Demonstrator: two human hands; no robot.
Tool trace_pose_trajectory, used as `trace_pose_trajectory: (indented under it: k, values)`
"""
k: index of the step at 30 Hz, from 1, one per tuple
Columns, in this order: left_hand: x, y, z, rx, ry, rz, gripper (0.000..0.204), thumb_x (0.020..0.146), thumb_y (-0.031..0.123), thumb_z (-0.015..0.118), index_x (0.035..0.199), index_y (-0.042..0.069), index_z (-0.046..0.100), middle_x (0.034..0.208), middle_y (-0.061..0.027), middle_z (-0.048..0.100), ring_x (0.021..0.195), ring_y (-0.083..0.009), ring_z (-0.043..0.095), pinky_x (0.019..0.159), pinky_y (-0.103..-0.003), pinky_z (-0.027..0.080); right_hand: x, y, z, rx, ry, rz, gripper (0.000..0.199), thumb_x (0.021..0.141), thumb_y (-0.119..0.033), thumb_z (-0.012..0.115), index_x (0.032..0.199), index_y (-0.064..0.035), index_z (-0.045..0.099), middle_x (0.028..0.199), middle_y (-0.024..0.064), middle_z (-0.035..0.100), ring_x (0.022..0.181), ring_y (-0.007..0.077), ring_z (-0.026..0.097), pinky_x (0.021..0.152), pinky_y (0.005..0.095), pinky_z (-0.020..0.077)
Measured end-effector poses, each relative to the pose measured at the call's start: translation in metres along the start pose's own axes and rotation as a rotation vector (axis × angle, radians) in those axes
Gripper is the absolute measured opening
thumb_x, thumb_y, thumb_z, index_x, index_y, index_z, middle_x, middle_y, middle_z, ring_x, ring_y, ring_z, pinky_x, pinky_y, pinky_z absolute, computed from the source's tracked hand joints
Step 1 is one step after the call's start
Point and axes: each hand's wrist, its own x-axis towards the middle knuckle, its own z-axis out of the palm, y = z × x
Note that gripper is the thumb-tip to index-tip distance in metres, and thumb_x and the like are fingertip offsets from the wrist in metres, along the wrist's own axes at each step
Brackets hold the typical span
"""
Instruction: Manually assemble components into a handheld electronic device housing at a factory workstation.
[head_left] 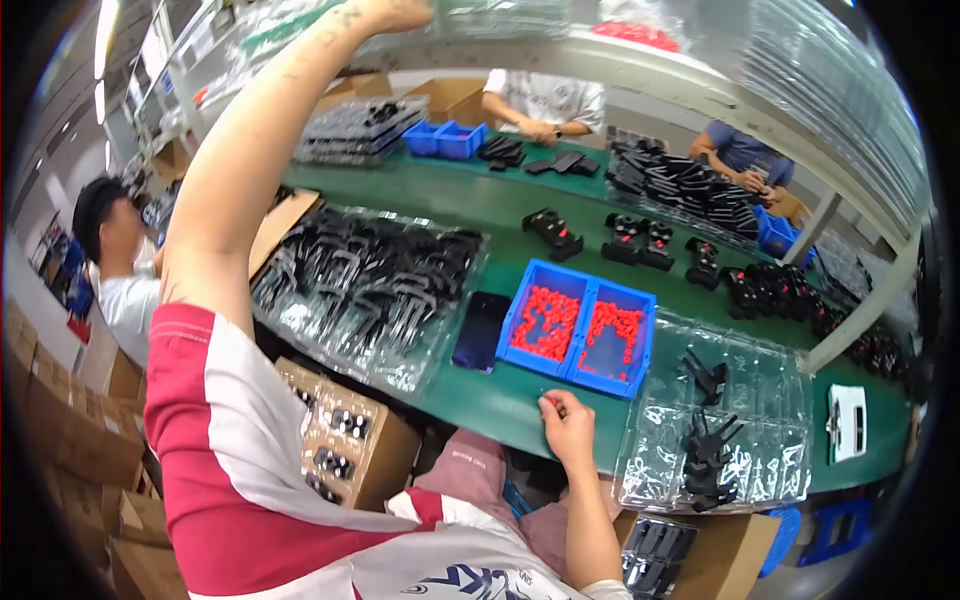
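Observation:
My right hand (568, 425) rests at the near edge of the green table (480, 395) and pinches a small red part (546, 402) between its fingertips. Just beyond it stand two joined blue bins (580, 368) filled with small red parts (546, 322). My left arm is raised high, and my left hand (395, 12) reaches the overhead shelf at the top edge of the picture. Its fingers are cut off, so I cannot tell what it holds. A clear tray of black clips (370, 280) lies at the left, and another clear tray (720, 420) with a few black clips lies at the right.
A dark phone (481, 330) lies left of the bins. An open cardboard box (350, 445) stands below the table edge. One person (115, 250) sits at my left and two people (545, 105) (745, 160) work across the table among piles of black parts (680, 185).

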Motion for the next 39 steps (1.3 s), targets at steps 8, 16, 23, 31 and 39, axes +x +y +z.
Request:
trace_pose_trajectory:
  k: [8,16,23,31,39]
  values:
    - [-0.137,0.020,-0.068,-0.203,-0.240,0.162,0.052,0.076,0.011,0.057,0.126,0.000,0.049,0.121,-0.0231,0.052,0.110,-0.0381,0.052,0.093,-0.044,0.048,0.000,0.000,0.003,0.074,-0.125,0.044,0.014,0.088,-0.006,0.065,0.098,0.0025,0.065,0.078,0.0061,0.064,0.064,0.0122,0.058,0.060,0.0218,0.0475]
    - [-0.488,0.057,-0.077,-0.818,-0.061,-0.731,0.014,0.073,-0.003,0.056,0.083,0.004,0.061,0.061,-0.0019,0.050,0.049,-0.0173,0.039,0.049,-0.028,0.037,0.001,0.000,0.015,0.059,-0.167,0.067,0.022,0.091,-0.008,0.063,0.107,0.0063,0.064,0.084,0.0076,0.066,0.066,0.0109,0.057,0.063,0.0205,0.0470]
    - [-0.677,0.119,0.002,-0.287,-1.045,-1.014,0.038,0.086,0.034,0.059,0.107,0.003,0.054,0.098,-0.0217,0.064,0.082,-0.0414,0.063,0.072,-0.048,0.051,-0.003,-0.003,0.011,0.044,-0.104,0.060,0.018,0.089,-0.005,0.063,0.103,0.0049,0.066,0.083,0.0077,0.067,0.064,0.0110,0.057,0.061,0.0214,0.0474]
    - [-0.682,0.122,-0.043,-1.136,-0.346,-1.467,0.028,0.092,0.021,0.056,0.114,0.004,0.057,0.097,-0.0122,0.063,0.068,-0.0219,0.055,0.066,-0.032,0.047,0.001,-0.009,0.010,-0.040,-0.055,-0.059,0.012,0.083,0.000,0.064,0.094,0.0024,0.069,0.075,0.0070,0.067,0.060,0.0122,0.057,0.057,0.0230,0.0470]
    - [-0.579,0.202,-0.069,-2.491,-0.432,-1.966,0.050,0.089,0.045,0.055,0.123,0.009,0.052,0.118,-0.0223,0.059,0.070,-0.0367,0.063,0.053,-0.045,0.052,-0.009,-0.037,0.004,0.232,-0.079,0.043,0.015,0.086,0.000,0.061,0.100,0.0024,0.064,0.083,0.0113,0.071,0.059,0.0127,0.057,0.055,0.0212,0.0457]
